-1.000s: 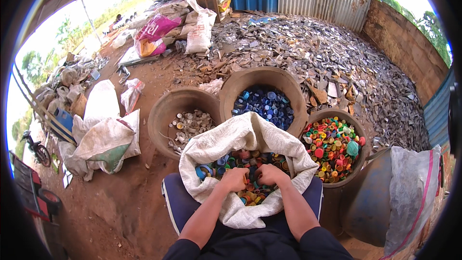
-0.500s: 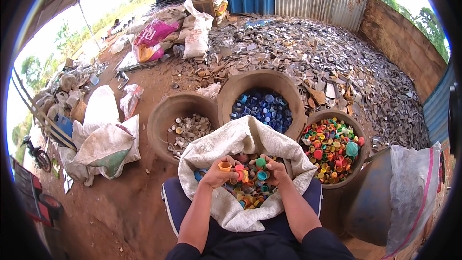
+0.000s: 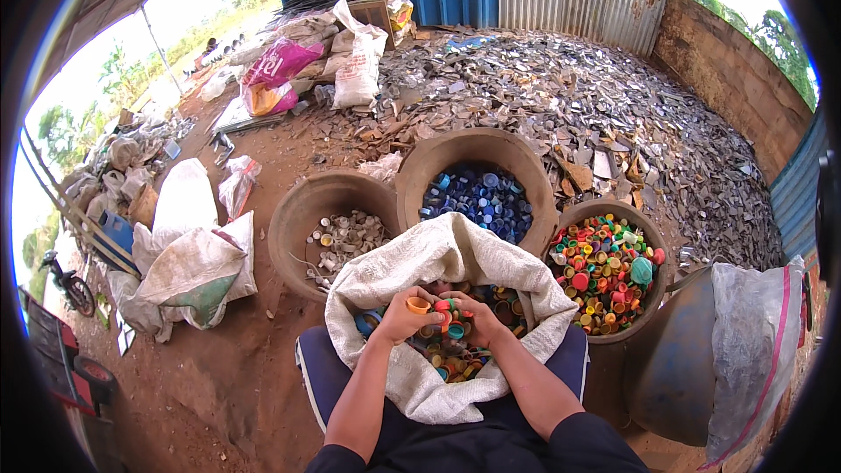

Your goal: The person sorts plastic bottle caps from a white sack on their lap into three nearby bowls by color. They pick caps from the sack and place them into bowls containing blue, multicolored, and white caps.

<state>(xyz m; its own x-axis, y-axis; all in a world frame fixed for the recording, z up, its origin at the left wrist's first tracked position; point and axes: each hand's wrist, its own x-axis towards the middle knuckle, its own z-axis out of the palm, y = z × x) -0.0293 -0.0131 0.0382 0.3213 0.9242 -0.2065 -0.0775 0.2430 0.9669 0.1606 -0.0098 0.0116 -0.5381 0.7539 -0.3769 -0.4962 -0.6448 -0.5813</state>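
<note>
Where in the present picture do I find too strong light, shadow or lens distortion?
Head view: sky burns white at upper left; head view: corners are black, and the brown wall bows near the right rim; head view: caps deep inside the sack look dimmer.

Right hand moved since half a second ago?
Yes: the right hand has shifted left, closer to the left hand, judged against the blue-cap basin.
</note>
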